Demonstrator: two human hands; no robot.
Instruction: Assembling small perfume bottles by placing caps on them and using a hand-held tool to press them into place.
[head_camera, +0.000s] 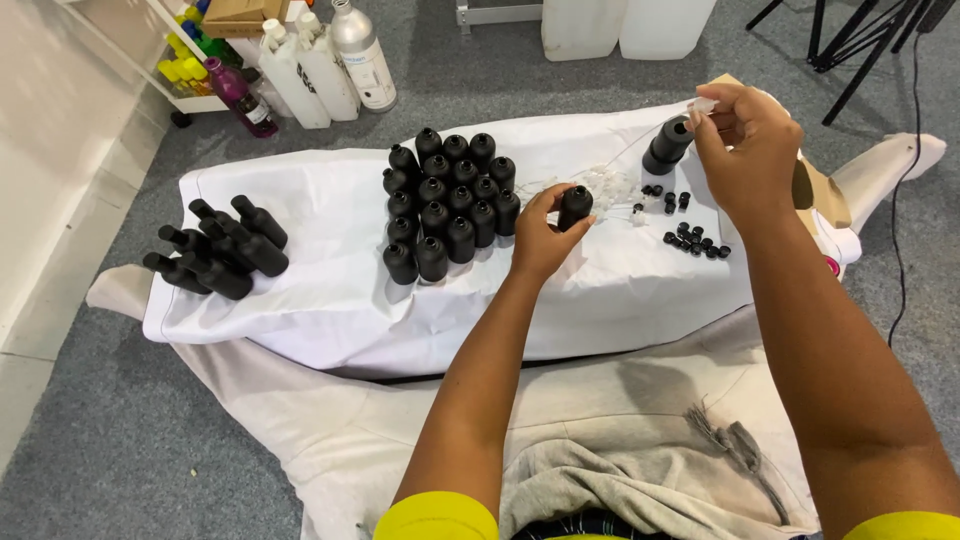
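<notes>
The left hand (545, 235) is gripping 1 upright black bottle (575, 206) on the white cloth (330, 290); the right hand (745, 140) is pinching a small clear pump piece (703, 105).

A cluster of upright bottles (447, 205) is standing at the middle of the cloth (330, 300). Lying bottles (215, 248) are resting at its left edge. Loose caps (695, 240) are lying towards its right edge, with one bottle (668, 145) tilting behind them near the far right corner.
</notes>
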